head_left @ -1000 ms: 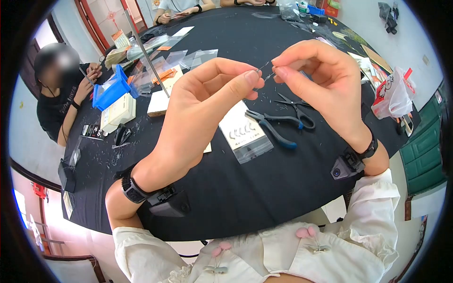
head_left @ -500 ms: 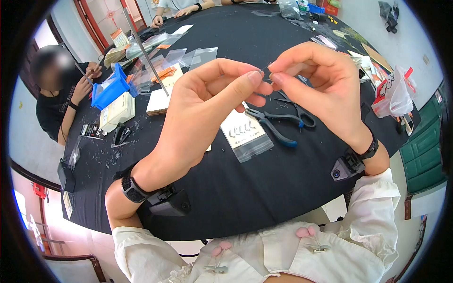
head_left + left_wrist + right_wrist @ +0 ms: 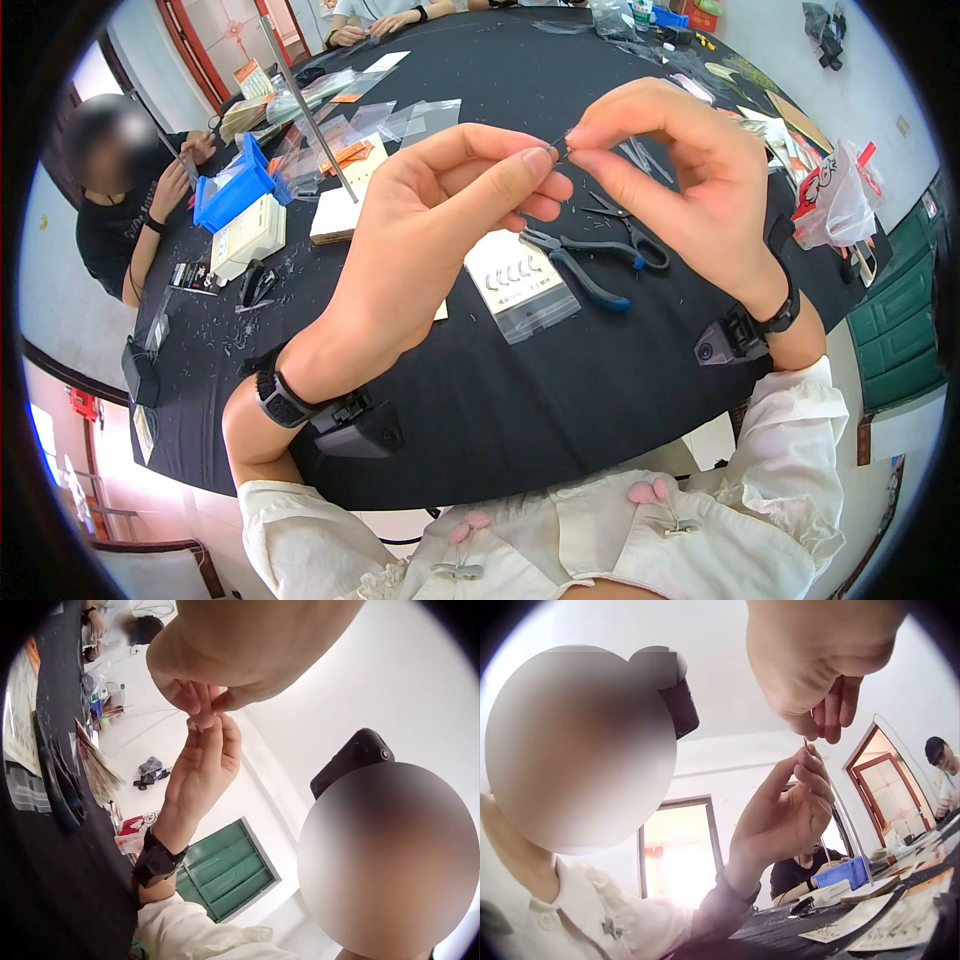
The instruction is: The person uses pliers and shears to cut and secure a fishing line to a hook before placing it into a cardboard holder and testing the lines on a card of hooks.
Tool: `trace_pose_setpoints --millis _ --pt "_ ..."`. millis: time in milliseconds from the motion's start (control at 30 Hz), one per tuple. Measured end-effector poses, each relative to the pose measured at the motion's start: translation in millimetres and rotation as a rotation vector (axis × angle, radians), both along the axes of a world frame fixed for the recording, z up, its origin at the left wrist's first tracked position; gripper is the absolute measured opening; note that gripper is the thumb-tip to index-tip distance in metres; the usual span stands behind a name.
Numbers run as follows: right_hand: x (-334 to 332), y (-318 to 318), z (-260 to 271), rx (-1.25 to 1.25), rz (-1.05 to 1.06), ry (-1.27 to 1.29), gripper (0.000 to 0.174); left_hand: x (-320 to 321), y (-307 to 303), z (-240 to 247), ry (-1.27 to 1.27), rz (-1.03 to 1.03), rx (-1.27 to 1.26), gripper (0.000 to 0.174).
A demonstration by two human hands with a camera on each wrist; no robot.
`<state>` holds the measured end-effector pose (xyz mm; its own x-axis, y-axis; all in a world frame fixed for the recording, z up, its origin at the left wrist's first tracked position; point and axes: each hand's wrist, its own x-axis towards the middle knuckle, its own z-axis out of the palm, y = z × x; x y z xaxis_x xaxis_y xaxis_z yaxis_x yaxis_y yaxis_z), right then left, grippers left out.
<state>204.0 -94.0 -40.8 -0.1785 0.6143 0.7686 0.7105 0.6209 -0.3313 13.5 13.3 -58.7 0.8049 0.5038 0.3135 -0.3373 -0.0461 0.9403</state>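
Both hands are raised over the black table, fingertips close together. My left hand [image 3: 440,210] pinches a thin, dark, thread-like piece [image 3: 561,141] between thumb and forefinger. From the other side, the thumb and forefinger of my right hand [image 3: 690,175] pinch its end; the piece is too fine to tell its exact kind. In the right wrist view, a short sliver [image 3: 805,741] shows between the two sets of fingertips. Below the hands lies a clear packet [image 3: 520,280] with a card of small hook shapes. Blue-handled pliers [image 3: 597,287] and black scissors [image 3: 645,243] lie beside it.
A metal rod [image 3: 312,120] stands on a pale block [image 3: 335,217] left of the hands. Further left are a blue bin [image 3: 228,200] and a seated person [image 3: 110,210]. Clear bags [image 3: 430,122] lie behind; a white plastic bag [image 3: 828,210] is at the right.
The fingertips came together half a second ago; since then my right hand has shifted slightly up and its fingertips have parted a little from the left ones. My left hand has barely moved.
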Motion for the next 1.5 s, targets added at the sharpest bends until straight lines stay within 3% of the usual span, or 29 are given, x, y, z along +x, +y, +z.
trace_pose_setpoints --millis 633,733,800,833,900,1000,1400,1500 --pt "-6.6 2.0 -3.9 -0.098 0.042 0.175 0.018 0.6 -1.1 -2.7 0.03 0.009 0.075 0.019" --pt "-10.8 2.1 -6.3 -0.024 0.121 0.373 0.015 -0.4 -2.5 -0.1 -0.016 0.116 0.181 0.016" --pt "-12.5 -3.2 -3.9 -0.276 0.093 0.403 0.013 -1.7 -5.1 3.1 -0.062 0.272 0.404 0.011" --pt "-12.8 -2.4 -4.9 -0.275 0.094 0.403 0.013 -1.7 -4.6 3.4 -0.062 0.271 0.406 0.011" --pt "-13.5 0.9 -9.8 -0.367 0.273 0.683 0.016 -1.8 -2.7 2.9 -0.084 0.422 0.782 0.011" --pt "-13.1 1.3 -12.8 -0.359 0.342 0.72 0.016 -1.5 -2.6 0.6 -0.132 0.449 0.929 0.014" --pt "-11.4 -0.4 -9.2 -0.259 0.197 0.458 0.008 -3.9 -2.7 5.6 -0.065 0.49 1.124 0.014" --pt "-9.9 1.6 -7.1 -0.258 0.235 0.424 0.008 -9.4 -2.8 16.4 -0.033 0.505 1.029 0.013"
